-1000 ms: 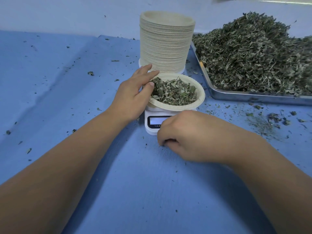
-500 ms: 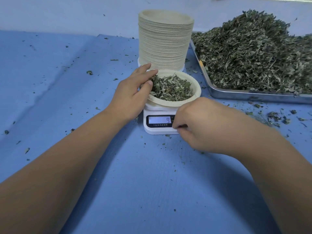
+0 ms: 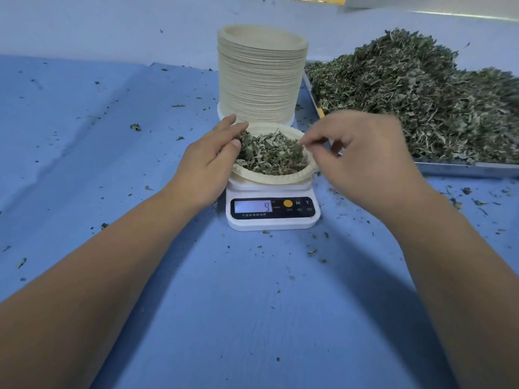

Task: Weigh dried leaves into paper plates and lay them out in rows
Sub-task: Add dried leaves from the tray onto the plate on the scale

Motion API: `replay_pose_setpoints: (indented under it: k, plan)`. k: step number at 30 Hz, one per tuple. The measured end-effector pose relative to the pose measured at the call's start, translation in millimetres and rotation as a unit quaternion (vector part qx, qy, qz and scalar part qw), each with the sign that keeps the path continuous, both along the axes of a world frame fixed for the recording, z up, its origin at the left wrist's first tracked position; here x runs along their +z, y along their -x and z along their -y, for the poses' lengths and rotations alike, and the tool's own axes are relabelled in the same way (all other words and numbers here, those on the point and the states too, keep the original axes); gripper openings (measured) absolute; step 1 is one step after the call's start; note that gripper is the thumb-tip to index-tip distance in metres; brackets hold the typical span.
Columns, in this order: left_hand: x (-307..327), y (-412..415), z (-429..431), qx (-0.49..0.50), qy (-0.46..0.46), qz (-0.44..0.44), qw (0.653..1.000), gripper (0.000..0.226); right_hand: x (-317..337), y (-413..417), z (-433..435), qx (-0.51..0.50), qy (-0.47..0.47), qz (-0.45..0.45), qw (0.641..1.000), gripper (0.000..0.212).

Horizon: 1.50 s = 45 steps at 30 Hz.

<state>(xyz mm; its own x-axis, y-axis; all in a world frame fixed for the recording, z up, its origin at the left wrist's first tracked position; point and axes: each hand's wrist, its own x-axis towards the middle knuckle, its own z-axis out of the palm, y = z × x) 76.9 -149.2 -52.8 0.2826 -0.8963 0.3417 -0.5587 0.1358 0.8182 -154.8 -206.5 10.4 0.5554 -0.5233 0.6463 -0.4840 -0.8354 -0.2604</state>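
A paper plate (image 3: 283, 179) holding dried leaves (image 3: 271, 155) sits on a small white scale (image 3: 273, 210) whose display reads 9. My left hand (image 3: 209, 161) holds the plate's left rim, thumb inside on the leaves. My right hand (image 3: 362, 155) hovers over the plate's right edge, thumb and forefinger pinching a few leaf bits. A tall stack of paper plates (image 3: 261, 77) stands right behind the scale. A big heap of dried leaves (image 3: 415, 99) fills a metal tray (image 3: 466, 169) at the right.
A blue cloth (image 3: 112, 164) covers the table, with leaf crumbs scattered around the scale and by the tray. A pale blue wall (image 3: 112, 23) rises behind the table.
My right hand has lifted from the cloth in front of the scale and moved up to the plate's right edge with pinched leaf bits. My left hand stays on the rim.
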Motion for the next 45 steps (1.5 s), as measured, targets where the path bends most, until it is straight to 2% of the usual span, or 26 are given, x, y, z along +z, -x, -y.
replay_pose_setpoints:
  k: [2, 6, 11, 15, 17, 22, 26, 29, 32, 38, 42, 45]
  plan:
    - [1, 0, 1, 0.0, -0.002, -0.002, 1.0, 0.042, 2, 11, 27, -0.09, 0.024, 0.045, 0.995, 0.022]
    - [1, 1, 1, -0.003, -0.004, -0.014, 1.0, 0.041, 1, 26, 67, -0.205, -0.057, -0.042, 0.976, 0.027]
    - [0, -1, 2, 0.0, 0.01, -0.033, 0.999, 0.043, 9, -4, 56, -0.105, -0.084, -0.028, 0.991, 0.018]
    - [-1, -3, 3, 0.024, 0.021, -0.05, 0.998, 0.039, 15, -39, 44, -0.009, -0.176, -0.16, 0.971, 0.04]
    - [0, -4, 2, 0.05, 0.035, -0.063, 0.996, 0.035, 16, -55, 42, 0.005, -0.172, -0.196, 0.966, 0.047]
    - [7, -3, -3, 0.098, 0.05, -0.059, 0.992, 0.029, 18, -86, 43, 0.04, -0.174, -0.203, 0.963, 0.044]
    - [8, -2, -1, 0.092, 0.025, -0.05, 0.994, 0.041, 16, -107, 49, 0.029, -0.146, -0.243, 0.959, 0.036]
    - [5, -4, 1, 0.083, 0.013, -0.05, 0.995, 0.046, 14, -113, 57, 0.035, -0.127, -0.214, 0.968, 0.019]
    - [5, -3, 1, 0.089, 0.017, -0.057, 0.994, 0.039, 18, -112, 61, 0.027, -0.109, -0.185, 0.976, 0.009]
    - [-1, -7, 4, 0.097, 0.024, -0.063, 0.993, 0.037, 33, -99, 63, 0.0, -0.164, -0.054, 0.985, 0.01]
    - [0, -5, 5, 0.084, 0.015, -0.043, 0.995, 0.034, 27, -93, 51, -0.004, -0.149, -0.07, 0.986, 0.01]
    - [1, -3, 2, 0.06, 0.022, -0.029, 0.998, 0.038, 26, -86, 51, -0.005, -0.178, 0.054, 0.983, 0.008]
